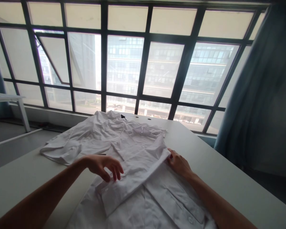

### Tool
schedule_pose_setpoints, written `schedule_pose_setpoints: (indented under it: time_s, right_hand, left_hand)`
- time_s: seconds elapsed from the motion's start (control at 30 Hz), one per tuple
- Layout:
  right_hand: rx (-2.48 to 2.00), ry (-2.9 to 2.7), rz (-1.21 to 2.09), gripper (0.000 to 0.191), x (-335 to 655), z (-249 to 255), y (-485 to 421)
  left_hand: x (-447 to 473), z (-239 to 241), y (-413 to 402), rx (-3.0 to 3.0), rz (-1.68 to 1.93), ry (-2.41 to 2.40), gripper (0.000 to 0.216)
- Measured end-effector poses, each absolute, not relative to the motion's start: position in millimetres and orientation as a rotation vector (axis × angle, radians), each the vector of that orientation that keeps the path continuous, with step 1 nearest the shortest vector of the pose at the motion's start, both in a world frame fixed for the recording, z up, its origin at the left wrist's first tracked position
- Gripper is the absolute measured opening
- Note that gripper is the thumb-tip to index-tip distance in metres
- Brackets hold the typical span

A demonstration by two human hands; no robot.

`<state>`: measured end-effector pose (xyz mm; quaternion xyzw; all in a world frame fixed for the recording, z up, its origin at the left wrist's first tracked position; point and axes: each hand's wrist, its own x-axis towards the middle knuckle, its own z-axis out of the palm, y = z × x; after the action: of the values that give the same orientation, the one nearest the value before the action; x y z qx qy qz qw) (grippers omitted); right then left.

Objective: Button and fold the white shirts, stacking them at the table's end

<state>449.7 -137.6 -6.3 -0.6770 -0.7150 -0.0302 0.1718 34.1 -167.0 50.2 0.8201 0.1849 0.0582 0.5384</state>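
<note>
A white button-up shirt [143, 159] lies spread on the white table, its collar towards the window. One sleeve is laid diagonally across the body, and its buttoned cuff [112, 197] lies near the middle front. Above that cuff hovers my left hand [107, 167], fingers apart and slightly curled, with nothing in them. At the shirt's right shoulder edge, my right hand [180, 162] pinches the fabric between thumb and fingers. The other sleeve runs down the right side, ending in a cuff with a button [190, 219].
More crumpled white cloth [83, 136] lies at the back left, partly against the shirt. Bare table surface [200, 159] shows on the right. Beyond it are a wide window [125, 63] and a blue-grey curtain [243, 105]. Another white table [7, 97] stands at left.
</note>
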Motion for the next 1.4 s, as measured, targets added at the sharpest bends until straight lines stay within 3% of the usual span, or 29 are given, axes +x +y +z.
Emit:
schedule_pose_setpoints:
  time_s: [0.2, 0.3, 0.43, 0.57, 0.7, 0.83, 0.97, 1.13, 1.23, 1.4]
  right_hand:
    - [-1.963, -2.201, -0.406, 0.032, 456.8, -3.7, -124.8]
    - [-1.846, -2.408, -0.546, 0.031, 464.1, 0.4, -113.9]
    - [-1.895, -2.508, -0.397, 0.032, 475.3, 2.5, -104.8]
    - [-1.966, -2.455, -0.223, 0.032, 482.0, 10.2, -109.6]
    - [-2.124, -2.412, -0.111, 0.020, 481.5, 28.0, -117.3]
    - [-2.425, -2.199, 0.083, 0.045, 482.2, 36.8, -106.9]
    - [-2.314, -1.891, 0.128, 0.050, 487.3, 27.9, -71.2]
    - [-2.287, -1.768, 0.314, 0.025, 487.2, 19.0, -18.0]
    - [-2.325, -1.707, 0.257, 0.017, 483.2, 16.3, 1.9]
    - [-2.359, -1.704, -0.022, 0.027, 472.2, -3.6, 3.9]
  left_hand:
    - [49.8, 32.7, -164.8, 2.358, 0.208, 0.799, 0.039]
    - [57.4, 24.4, -164.5, 2.492, 0.299, 0.990, 0.037]
    - [64.0, 22.2, -167.7, 2.514, 0.247, 1.154, 0.051]
    - [71.9, 32.0, -181.8, 2.490, 0.134, 1.276, 0.052]
    - [84.8, 43.7, -203.3, 2.434, -0.105, 1.329, 0.058]
    - [95.8, 44.1, -213.4, 2.427, -0.267, 1.295, 0.068]
    - [100.4, 38.6, -206.3, 2.315, -0.194, 1.229, 0.049]
    - [98.8, 37.8, -200.1, 2.111, -0.157, 1.202, 0.040]
    - [97.9, 36.3, -201.1, 2.124, -0.141, 1.225, 0.040]
    - [98.4, 32.3, -201.7, 2.233, -0.098, 1.259, 0.035]
